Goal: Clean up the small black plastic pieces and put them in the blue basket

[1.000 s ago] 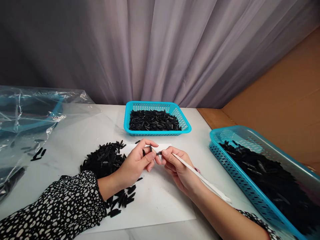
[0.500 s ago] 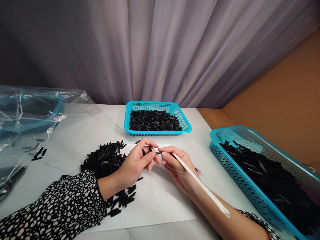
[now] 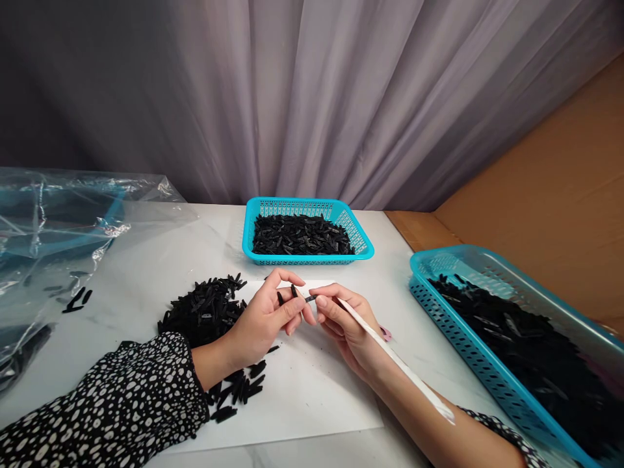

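Note:
My left hand (image 3: 266,318) is closed around small black strips, with one strip (image 3: 293,290) and another strip (image 3: 280,298) showing between its curved fingers. In my right hand (image 3: 353,325) is a long, slim white tool (image 3: 394,354) whose back end lies along the forearm; I cannot make out its kind. A narrow dark piece (image 3: 311,298) sticks out from the right fingertips toward the left thumb. Whether it is the tool's tip or another strip, I cannot tell. A heap of black strips (image 3: 202,312) lies behind my left wrist, and several loose strips (image 3: 241,388) lie in front of it.
White paper (image 3: 316,403) lies under my hands on the marbled table. A blue basket (image 3: 312,260) of black strips stands at the back, a larger blue basket (image 3: 463,354) at the right. Clear plastic bags (image 3: 49,247) are on the left. A pink thing (image 3: 385,333) lies beside my right hand.
Both hands stay nearly in place. The left fingers have shifted slightly, and the tool's back end has swung a little to the right.

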`<action>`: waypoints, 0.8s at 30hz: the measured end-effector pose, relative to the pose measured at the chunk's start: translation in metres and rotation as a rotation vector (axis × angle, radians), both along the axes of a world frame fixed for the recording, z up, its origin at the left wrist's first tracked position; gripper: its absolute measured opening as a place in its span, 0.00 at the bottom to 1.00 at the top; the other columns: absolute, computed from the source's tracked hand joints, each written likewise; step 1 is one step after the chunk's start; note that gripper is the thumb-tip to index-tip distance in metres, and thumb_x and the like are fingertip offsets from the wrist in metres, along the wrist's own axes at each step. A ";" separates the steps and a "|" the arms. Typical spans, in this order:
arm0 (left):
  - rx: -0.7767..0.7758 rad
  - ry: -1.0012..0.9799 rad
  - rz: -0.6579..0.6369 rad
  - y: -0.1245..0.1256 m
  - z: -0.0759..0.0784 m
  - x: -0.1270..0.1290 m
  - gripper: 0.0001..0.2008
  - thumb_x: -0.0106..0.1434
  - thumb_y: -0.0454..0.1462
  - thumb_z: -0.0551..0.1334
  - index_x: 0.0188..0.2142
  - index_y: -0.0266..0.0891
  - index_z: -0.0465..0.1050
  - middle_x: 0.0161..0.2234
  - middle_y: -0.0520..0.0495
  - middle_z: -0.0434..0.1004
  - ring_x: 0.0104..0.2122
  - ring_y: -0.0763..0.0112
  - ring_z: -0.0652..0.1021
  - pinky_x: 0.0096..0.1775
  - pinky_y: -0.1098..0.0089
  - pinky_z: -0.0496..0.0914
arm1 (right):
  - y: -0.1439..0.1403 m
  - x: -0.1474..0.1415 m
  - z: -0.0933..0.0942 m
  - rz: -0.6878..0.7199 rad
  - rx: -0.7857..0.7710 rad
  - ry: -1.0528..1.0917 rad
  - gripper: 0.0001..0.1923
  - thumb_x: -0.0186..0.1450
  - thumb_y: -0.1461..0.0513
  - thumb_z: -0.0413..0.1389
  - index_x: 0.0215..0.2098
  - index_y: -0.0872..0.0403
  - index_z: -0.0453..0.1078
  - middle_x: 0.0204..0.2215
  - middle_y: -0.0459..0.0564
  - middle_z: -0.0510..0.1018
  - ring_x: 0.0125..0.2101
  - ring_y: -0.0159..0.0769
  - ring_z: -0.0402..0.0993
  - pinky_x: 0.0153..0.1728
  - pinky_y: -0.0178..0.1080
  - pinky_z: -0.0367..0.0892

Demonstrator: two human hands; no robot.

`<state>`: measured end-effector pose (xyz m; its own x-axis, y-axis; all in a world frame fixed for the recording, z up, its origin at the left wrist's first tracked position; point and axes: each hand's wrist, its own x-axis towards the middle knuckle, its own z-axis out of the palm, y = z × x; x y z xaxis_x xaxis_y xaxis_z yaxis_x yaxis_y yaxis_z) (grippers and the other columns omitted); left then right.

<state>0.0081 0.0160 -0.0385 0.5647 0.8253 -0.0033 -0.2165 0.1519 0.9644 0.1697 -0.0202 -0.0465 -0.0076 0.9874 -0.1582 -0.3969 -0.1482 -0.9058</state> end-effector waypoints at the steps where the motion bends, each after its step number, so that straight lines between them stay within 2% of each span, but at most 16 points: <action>1: -0.001 0.004 -0.005 0.000 0.000 0.000 0.12 0.67 0.43 0.61 0.43 0.41 0.61 0.28 0.52 0.79 0.20 0.80 0.66 0.26 0.74 0.59 | 0.000 0.000 0.001 -0.013 0.003 -0.001 0.14 0.54 0.54 0.68 0.33 0.53 0.77 0.17 0.40 0.68 0.17 0.24 0.46 0.20 0.34 0.43; 9: 0.032 0.050 -0.010 -0.001 0.002 0.001 0.16 0.67 0.47 0.60 0.47 0.39 0.64 0.28 0.49 0.80 0.18 0.80 0.64 0.24 0.74 0.59 | 0.001 0.000 0.003 -0.050 0.014 -0.024 0.14 0.55 0.53 0.67 0.34 0.53 0.77 0.17 0.40 0.67 0.17 0.25 0.49 0.20 0.33 0.46; 19: 0.152 0.195 0.098 -0.001 0.000 -0.001 0.13 0.62 0.37 0.66 0.46 0.40 0.74 0.25 0.56 0.72 0.23 0.77 0.66 0.27 0.74 0.62 | 0.000 0.000 0.000 -0.024 0.045 -0.049 0.13 0.57 0.53 0.66 0.34 0.54 0.76 0.16 0.39 0.65 0.17 0.24 0.45 0.20 0.34 0.41; 21: 0.152 0.186 0.106 0.000 0.001 0.000 0.12 0.61 0.36 0.66 0.45 0.40 0.75 0.25 0.56 0.71 0.23 0.77 0.67 0.28 0.74 0.62 | 0.000 0.000 0.000 -0.025 0.052 -0.042 0.13 0.57 0.54 0.66 0.34 0.54 0.76 0.16 0.40 0.66 0.17 0.24 0.46 0.20 0.34 0.41; 24: 0.088 0.102 0.071 0.002 0.001 0.001 0.11 0.63 0.37 0.65 0.45 0.39 0.75 0.25 0.54 0.75 0.22 0.77 0.68 0.28 0.73 0.62 | 0.000 -0.001 0.000 -0.029 0.046 -0.036 0.13 0.57 0.54 0.66 0.33 0.54 0.76 0.17 0.40 0.67 0.17 0.23 0.45 0.20 0.34 0.40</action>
<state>0.0087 0.0183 -0.0380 0.5056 0.8626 0.0166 -0.1240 0.0536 0.9908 0.1692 -0.0207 -0.0467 0.0257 0.9934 -0.1119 -0.3679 -0.0947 -0.9250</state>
